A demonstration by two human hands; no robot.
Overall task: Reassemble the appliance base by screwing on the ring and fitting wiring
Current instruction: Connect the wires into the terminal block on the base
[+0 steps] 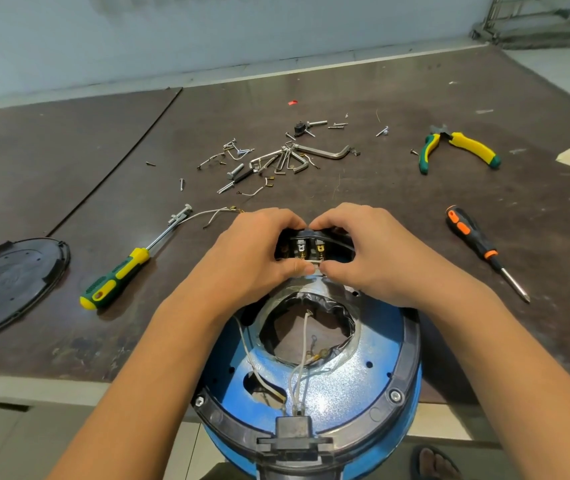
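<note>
Blue round metal appliance base [373, 344] is sitting upturned on the near side of the grip, its far rim reaching up under the hands. A black plastic ring [411, 358] is lying around that rim, with silver screw heads showing in it near left and near right, so it is looking seated.

Thin white wires [306, 334] are running from a black socket housing [294, 427] at the nearest rim straight toward the grip. Their loose ends are hanging in the central hole just short of the thumbs.

The left hand [259, 247] and right hand [363, 247] are both curling round a black terminal block with brass contacts [311, 249]. Fingers are going over its far side and thumbs are meeting on its near side, seemingly pinching a pale wire end. The block's long axis is running side to side between the hands.

The loose wire ends are lying directly nearward of the block, about equally close to either hand. Fitting them is probably calling for one hand to drop back while the other is steadying the block.

Beyond the grip, a scatter of hex keys and loose screws [276, 161] is lying on the brown table [415, 98].
</note>
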